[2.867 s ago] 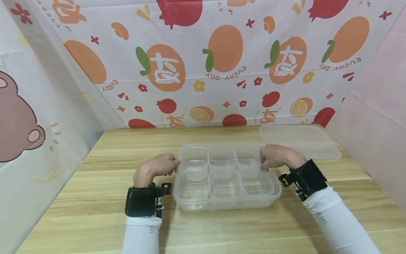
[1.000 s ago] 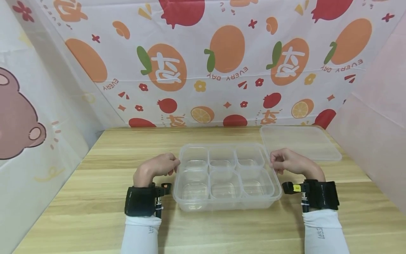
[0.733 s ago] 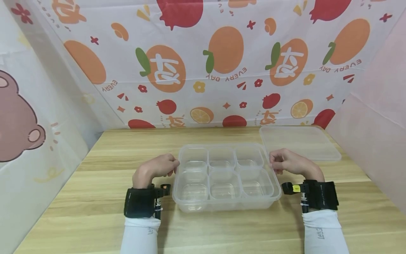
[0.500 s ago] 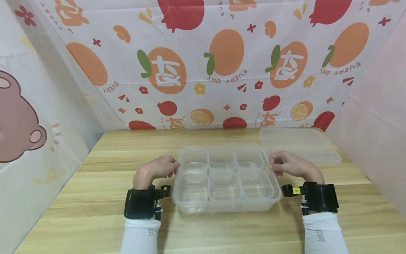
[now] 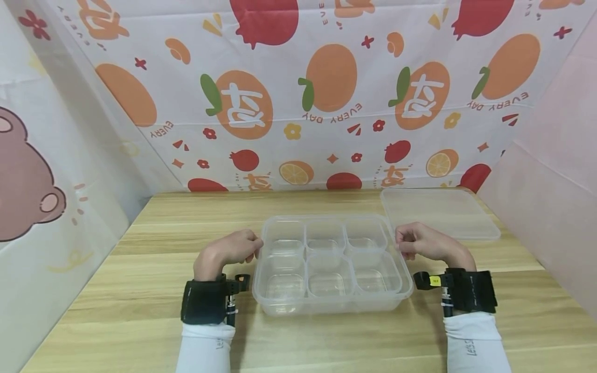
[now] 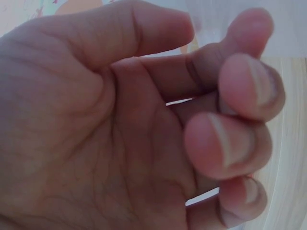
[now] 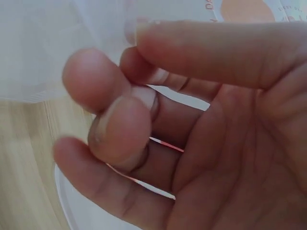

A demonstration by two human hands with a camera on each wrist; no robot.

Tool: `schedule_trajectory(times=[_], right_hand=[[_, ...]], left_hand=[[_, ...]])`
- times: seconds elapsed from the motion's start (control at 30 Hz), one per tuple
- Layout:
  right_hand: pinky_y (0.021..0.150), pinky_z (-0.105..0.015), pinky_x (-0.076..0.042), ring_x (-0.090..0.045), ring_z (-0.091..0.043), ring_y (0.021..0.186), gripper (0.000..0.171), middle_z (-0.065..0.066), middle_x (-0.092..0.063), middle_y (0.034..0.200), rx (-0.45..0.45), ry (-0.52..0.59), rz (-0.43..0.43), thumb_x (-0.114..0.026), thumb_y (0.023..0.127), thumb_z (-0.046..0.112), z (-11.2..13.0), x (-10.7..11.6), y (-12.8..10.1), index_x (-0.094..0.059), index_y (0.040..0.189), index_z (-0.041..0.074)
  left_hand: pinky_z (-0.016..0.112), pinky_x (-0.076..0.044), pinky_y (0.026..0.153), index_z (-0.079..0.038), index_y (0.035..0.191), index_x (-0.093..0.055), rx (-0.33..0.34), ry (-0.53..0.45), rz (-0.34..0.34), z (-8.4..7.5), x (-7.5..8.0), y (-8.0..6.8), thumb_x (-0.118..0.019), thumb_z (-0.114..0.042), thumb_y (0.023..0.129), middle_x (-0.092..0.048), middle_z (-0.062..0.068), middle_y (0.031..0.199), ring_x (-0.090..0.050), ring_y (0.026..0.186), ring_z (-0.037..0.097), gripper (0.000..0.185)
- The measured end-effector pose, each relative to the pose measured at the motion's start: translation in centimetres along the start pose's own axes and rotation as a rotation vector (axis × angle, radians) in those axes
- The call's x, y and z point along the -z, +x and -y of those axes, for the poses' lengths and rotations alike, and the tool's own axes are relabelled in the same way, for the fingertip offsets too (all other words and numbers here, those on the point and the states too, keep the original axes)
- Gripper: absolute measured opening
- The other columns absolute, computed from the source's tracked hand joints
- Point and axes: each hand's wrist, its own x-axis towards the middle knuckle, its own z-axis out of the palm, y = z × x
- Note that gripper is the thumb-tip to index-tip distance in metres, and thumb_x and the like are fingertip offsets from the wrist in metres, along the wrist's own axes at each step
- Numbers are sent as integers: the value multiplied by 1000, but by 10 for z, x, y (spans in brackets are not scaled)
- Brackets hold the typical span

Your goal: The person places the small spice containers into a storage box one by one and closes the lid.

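Observation:
A clear plastic food container [image 5: 336,305] sits on the table, with several smaller clear boxes [image 5: 328,274] set in rows inside it. My left hand [image 5: 232,248] holds the container's left rim. In the left wrist view, the thumb [image 6: 163,31] and index finger of that hand meet the frosted wall [image 6: 211,21], while the other fingers curl loosely. On the opposite side, my right hand [image 5: 431,243] pinches the right rim. Its thumb [image 7: 192,52] lies against the translucent wall [image 7: 43,52] in the right wrist view. The inner boxes look empty.
A flat translucent lid [image 5: 438,213] lies at the table's back right, just behind the right hand. The wooden table [image 5: 116,321] ends at a fruit-print cloth [image 5: 275,171], with more cloth hanging on the left and right.
Since the earliest frame, my right hand has left the inner boxes on the right and moved outward to the container's right rim. My left hand and the container have stayed put.

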Motion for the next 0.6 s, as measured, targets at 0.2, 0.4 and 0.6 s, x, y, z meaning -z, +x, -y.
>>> schedule_trajectory(times=[0.2,0.4,0.6], right_hand=[[64,-29,-50,-56,-20,70,8,-3,-61,76,-38,-137,-194,-61,96,1,6,4,-3,-66,90,-1],[64,-29,-49,-55,-23,72,6,-6,-62,79,-64,-285,-456,-66,95,2,7,8,-6,-67,90,-1],[71,-38,-47,-56,-27,78,5,-10,-65,83,-82,-381,-543,-70,92,0,3,10,-3,-67,91,-3]], left_hand=[[32,-32,60,-3,77,-64,0,1,3,0,1,-1,-45,-13,99,-44,2,61,-39,58,18,31],[33,-32,61,-5,79,-65,2,6,12,0,2,1,-44,-13,99,-45,2,61,-39,59,18,31],[32,-31,59,-4,78,-64,-3,6,14,1,2,2,-44,-14,98,-44,1,61,-37,57,17,30]])
